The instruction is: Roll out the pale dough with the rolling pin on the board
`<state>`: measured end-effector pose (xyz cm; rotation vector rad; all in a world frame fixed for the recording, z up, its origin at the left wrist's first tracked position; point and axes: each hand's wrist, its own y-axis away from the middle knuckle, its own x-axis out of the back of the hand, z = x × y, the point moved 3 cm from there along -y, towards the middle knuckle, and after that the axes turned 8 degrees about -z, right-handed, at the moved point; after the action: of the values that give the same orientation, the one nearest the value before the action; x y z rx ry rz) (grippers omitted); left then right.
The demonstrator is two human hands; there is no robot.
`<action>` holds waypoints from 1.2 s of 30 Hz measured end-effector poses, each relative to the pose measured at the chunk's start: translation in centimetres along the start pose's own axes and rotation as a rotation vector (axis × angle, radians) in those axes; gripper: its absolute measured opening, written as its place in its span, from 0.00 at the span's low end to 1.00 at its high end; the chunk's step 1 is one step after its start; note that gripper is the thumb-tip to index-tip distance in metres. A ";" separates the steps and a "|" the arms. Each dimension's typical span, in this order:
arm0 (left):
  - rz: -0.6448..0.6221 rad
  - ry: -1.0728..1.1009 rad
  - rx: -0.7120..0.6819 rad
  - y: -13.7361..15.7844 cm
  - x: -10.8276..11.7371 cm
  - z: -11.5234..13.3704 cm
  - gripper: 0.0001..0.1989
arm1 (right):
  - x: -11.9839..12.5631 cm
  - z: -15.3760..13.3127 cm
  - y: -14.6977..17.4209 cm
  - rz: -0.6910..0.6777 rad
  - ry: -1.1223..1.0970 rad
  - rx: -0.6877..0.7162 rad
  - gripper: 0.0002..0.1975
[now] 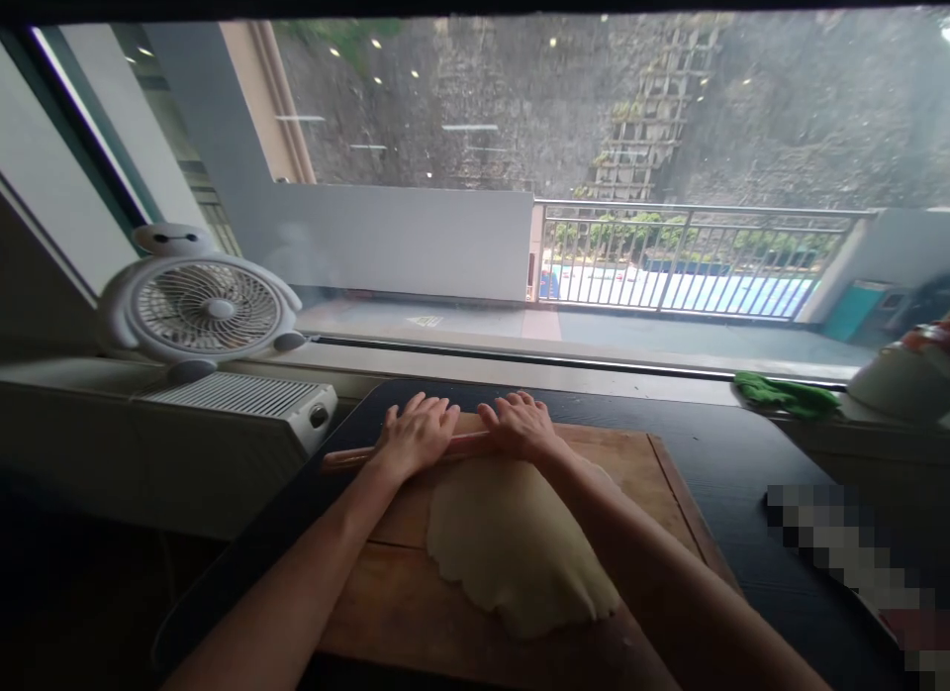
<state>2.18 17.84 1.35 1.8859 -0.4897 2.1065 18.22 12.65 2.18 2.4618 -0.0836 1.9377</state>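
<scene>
A wooden rolling pin lies crosswise over the far part of a wide, thin sheet of dough. My left hand presses on the pin from above, open, its fingers stretched out past it. To the right, my right hand rests on the same pin, also open, fingers spread forward. My right forearm covers part of the dough's right side. The dough has a wavy near edge and lies flat on a wooden board. The pin's left end sticks out beyond my left hand; its right end is hidden.
The board sits on a dark table by a large window. A white fan stands at the left above a white slatted unit. On the sill at the right are a green cloth and a pale rounded object. A blurred patch covers something at right.
</scene>
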 end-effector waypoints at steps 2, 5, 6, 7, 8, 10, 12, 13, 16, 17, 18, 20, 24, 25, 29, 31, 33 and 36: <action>0.072 -0.043 -0.074 3.3 -0.3 0.7 0.24 | -0.1 -0.2 3.5 0.026 0.009 0.087 0.27; 0.151 -0.082 -0.154 6.7 -0.4 1.8 0.24 | 0.1 -0.4 7.2 0.068 0.017 0.224 0.25; 0.160 -0.082 -0.166 6.9 -0.4 2.1 0.24 | 0.1 -0.2 7.5 0.069 0.025 0.225 0.26; 0.158 -0.078 -0.167 6.5 -0.4 2.3 0.23 | 0.1 0.0 7.2 0.055 0.035 0.192 0.27; 0.143 -0.071 -0.157 5.6 -0.3 2.4 0.23 | 0.2 0.3 6.3 0.032 0.046 0.138 0.28; 0.073 -0.042 -0.114 2.5 -0.2 2.3 0.22 | 0.2 0.9 3.5 -0.027 0.059 0.019 0.30; -0.036 -0.006 -0.051 -1.1 0.0 1.8 0.22 | 0.3 1.3 0.2 -0.085 0.053 -0.059 0.30; -0.090 0.005 -0.024 -2.8 0.1 1.5 0.22 | 0.4 1.5 -1.4 -0.107 0.047 -0.079 0.29; -0.170 -0.002 0.018 -5.9 0.2 0.7 0.21 | 0.4 1.9 -4.3 -0.151 0.029 -0.104 0.29; -0.172 -0.008 0.020 -6.2 0.1 0.5 0.21 | 0.3 2.0 -4.6 -0.157 0.022 -0.104 0.29; -0.162 -0.012 0.009 -6.0 0.0 0.6 0.21 | 0.2 2.1 -4.3 -0.158 0.016 -0.096 0.29; -0.117 -0.019 -0.051 -4.3 -0.3 1.0 0.19 | 0.0 1.9 -2.7 -0.140 0.009 -0.059 0.29; 0.122 -0.009 -0.201 2.4 -0.2 2.3 0.18 | 0.2 1.2 3.7 0.009 0.030 0.074 0.25; 0.170 0.006 -0.245 4.2 0.0 2.3 0.19 | 0.5 1.0 5.4 0.088 0.042 0.142 0.23; 0.139 0.082 -0.406 7.8 0.7 0.9 0.21 | 1.3 0.2 10.2 0.210 0.111 0.337 0.09; 0.096 0.130 -0.371 6.8 1.3 -0.5 0.20 | 1.7 0.2 11.1 0.170 0.146 0.348 0.05; 0.078 0.173 -0.301 4.5 2.0 -1.1 0.20 | 2.3 0.8 12.0 0.138 0.135 0.327 0.03; 0.052 0.194 -0.268 0.0 2.5 0.7 0.21 | 3.0 3.6 14.3 0.111 0.025 0.251 0.04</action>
<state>2.53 17.43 3.90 1.5212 -0.7399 2.1069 21.78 -1.89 3.88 2.6364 0.0260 2.1447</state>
